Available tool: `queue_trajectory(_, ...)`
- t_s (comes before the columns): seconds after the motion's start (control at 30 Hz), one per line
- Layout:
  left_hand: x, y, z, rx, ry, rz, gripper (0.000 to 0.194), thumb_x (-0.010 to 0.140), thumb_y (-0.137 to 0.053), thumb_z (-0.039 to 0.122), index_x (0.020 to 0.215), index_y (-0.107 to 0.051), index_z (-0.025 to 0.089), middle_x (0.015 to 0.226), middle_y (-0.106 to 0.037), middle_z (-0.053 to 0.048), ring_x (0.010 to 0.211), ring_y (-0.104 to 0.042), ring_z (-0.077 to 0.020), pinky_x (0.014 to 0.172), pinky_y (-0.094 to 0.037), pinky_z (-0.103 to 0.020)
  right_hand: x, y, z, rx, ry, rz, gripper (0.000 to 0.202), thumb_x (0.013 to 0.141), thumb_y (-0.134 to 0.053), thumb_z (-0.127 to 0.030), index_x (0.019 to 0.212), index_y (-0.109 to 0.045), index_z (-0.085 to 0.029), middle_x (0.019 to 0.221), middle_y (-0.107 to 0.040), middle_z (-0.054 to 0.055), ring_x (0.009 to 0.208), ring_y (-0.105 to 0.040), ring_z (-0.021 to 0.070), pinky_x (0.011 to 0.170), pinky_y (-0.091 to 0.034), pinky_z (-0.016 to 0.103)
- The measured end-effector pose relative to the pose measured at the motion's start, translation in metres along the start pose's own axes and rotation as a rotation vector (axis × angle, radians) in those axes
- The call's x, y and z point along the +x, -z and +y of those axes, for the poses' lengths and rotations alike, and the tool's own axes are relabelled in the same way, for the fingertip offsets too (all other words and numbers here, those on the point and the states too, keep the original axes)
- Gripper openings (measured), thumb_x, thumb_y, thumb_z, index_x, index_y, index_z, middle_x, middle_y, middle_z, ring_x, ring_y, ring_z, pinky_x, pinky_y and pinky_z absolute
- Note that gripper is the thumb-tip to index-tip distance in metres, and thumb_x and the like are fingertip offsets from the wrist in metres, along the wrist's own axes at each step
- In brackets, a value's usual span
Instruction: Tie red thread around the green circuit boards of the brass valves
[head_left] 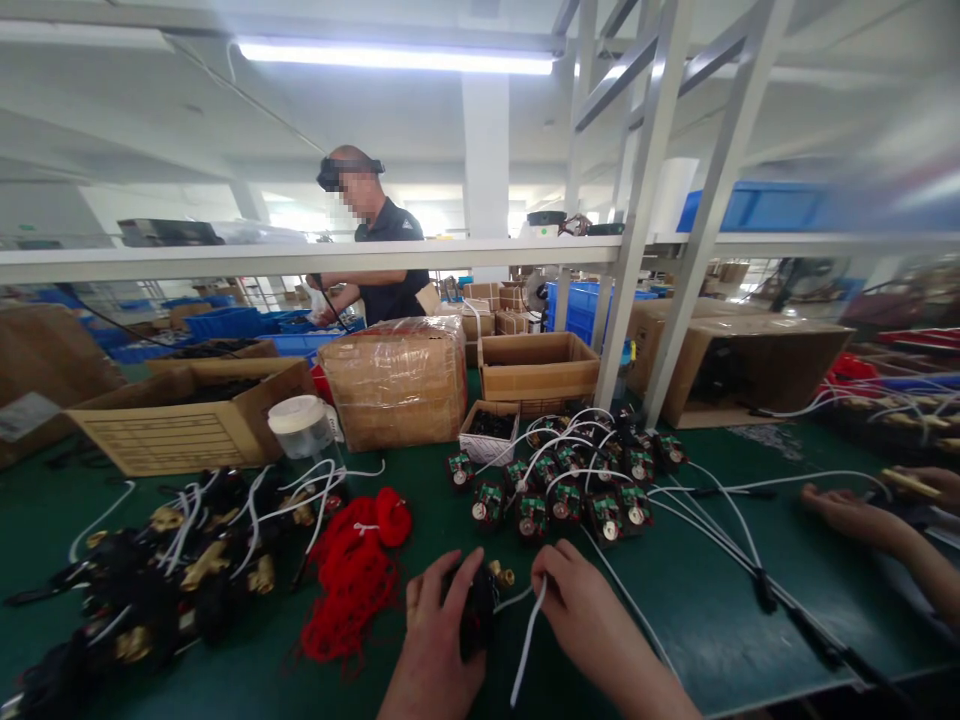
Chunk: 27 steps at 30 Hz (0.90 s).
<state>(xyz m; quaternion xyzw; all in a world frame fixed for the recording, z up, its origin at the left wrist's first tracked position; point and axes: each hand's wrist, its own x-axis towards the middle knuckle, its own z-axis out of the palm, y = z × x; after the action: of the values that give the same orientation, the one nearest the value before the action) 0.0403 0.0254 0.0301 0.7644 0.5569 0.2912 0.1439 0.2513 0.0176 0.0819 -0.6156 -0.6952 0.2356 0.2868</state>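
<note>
My left hand (439,640) is closed around a black housing (477,612) with a brass fitting (502,574) at its far side, low in the middle of the view. A white cable (528,650) runs from beside this housing to my right hand (581,610), whose fingers pinch it. The cable's loose end hangs toward the table's front edge. Left of my hands lies a heap of red rings (352,575). Beyond them stand several black units with green circuit boards (566,503) and white cables. Most of the held housing is hidden by my left fingers.
Black devices with brass fittings (204,568) are piled on the left of the green table (720,640). Cardboard boxes (394,385) and a lidded plastic jar (304,425) line the back. Another person's hand (855,515) works at right; a person (386,230) stands behind the shelf (450,254).
</note>
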Motion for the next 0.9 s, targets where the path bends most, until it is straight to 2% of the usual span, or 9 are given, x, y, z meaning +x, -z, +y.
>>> queue_trajectory(0.13,0.001,0.006,0.006,-0.051,-0.062,0.006,0.096,0.064,-0.055,-0.003,0.152,-0.04,0.033,0.138,-0.056,-0.005,0.128,-0.047,-0.0285,0.114,-0.04,-0.051,-0.002,-0.006,0.01,0.045,0.025,0.05,0.021,0.092,-0.048,-0.006,0.088,-0.062,-0.02,0.093,-0.056,0.002,0.081,-0.061,0.0164,0.074,-0.042,0.026)
queue_trajectory(0.23,0.003,0.008,0.012,-0.065,-0.076,-0.001,0.095,0.064,-0.055,-0.002,0.152,-0.042,0.032,0.14,-0.057,-0.005,0.13,-0.046,-0.0285,0.116,-0.038,-0.051,-0.001,-0.01,0.017,0.1,0.034,0.079,0.024,0.09,-0.047,-0.006,0.094,-0.066,-0.02,0.095,-0.058,0.003,0.085,-0.062,0.0172,0.078,-0.045,0.026)
queue_trajectory(0.43,0.01,0.011,0.015,-0.074,-0.036,-0.099,0.095,0.061,-0.055,0.0,0.148,-0.047,0.034,0.141,-0.059,-0.003,0.131,-0.047,-0.0294,0.116,-0.037,-0.052,0.003,-0.01,0.03,0.228,0.067,0.057,0.033,0.09,-0.042,-0.007,0.094,-0.072,-0.021,0.093,-0.062,0.004,0.089,-0.065,0.018,0.08,-0.049,0.027)
queue_trajectory(0.6,0.007,0.004,0.01,-0.195,-0.008,-0.163,0.097,0.059,-0.055,0.001,0.15,-0.044,0.032,0.146,-0.054,-0.003,0.137,-0.043,-0.0269,0.12,-0.035,-0.05,0.004,-0.012,0.046,0.369,-0.141,-0.027,0.039,0.084,-0.035,-0.005,0.092,-0.071,-0.017,0.092,-0.062,0.004,0.07,-0.067,0.0161,0.064,-0.052,0.027)
queue_trajectory(0.67,0.005,0.0,0.008,-0.234,0.016,-0.136,0.094,0.06,-0.058,0.003,0.148,-0.045,0.031,0.148,-0.049,-0.004,0.14,-0.042,-0.0266,0.123,-0.032,-0.049,0.003,-0.013,0.051,0.282,-0.179,-0.008,0.037,0.086,-0.036,-0.006,0.094,-0.071,-0.016,0.093,-0.063,0.005,0.075,-0.068,0.0177,0.07,-0.053,0.03)
queue_trajectory(0.73,0.003,-0.003,0.006,-0.244,0.044,-0.105,0.084,0.062,-0.061,0.006,0.142,-0.052,0.029,0.146,-0.047,-0.005,0.138,-0.044,-0.027,0.123,-0.032,-0.049,-0.001,-0.014,0.054,0.136,-0.147,0.036,0.034,0.088,-0.04,-0.006,0.096,-0.071,-0.016,0.095,-0.063,0.007,0.084,-0.067,0.0199,0.079,-0.052,0.032)
queue_trajectory(0.83,0.004,-0.002,0.005,-0.233,0.05,-0.099,0.072,0.065,-0.062,0.007,0.134,-0.059,0.029,0.137,-0.053,-0.005,0.133,-0.05,-0.0268,0.12,-0.037,-0.049,-0.007,-0.016,0.05,-0.081,-0.08,0.108,0.03,0.089,-0.047,-0.005,0.099,-0.071,-0.019,0.104,-0.063,0.01,0.099,-0.062,0.0247,0.088,-0.048,0.037)
queue_trajectory(0.9,0.005,0.0,0.003,-0.219,0.031,-0.097,0.072,0.066,-0.061,0.005,0.133,-0.06,0.031,0.135,-0.056,-0.004,0.131,-0.051,-0.0265,0.119,-0.037,-0.05,-0.012,-0.017,0.044,-0.207,-0.069,0.153,0.028,0.089,-0.052,-0.006,0.101,-0.071,-0.021,0.113,-0.061,0.011,0.105,-0.057,0.0288,0.089,-0.045,0.042)
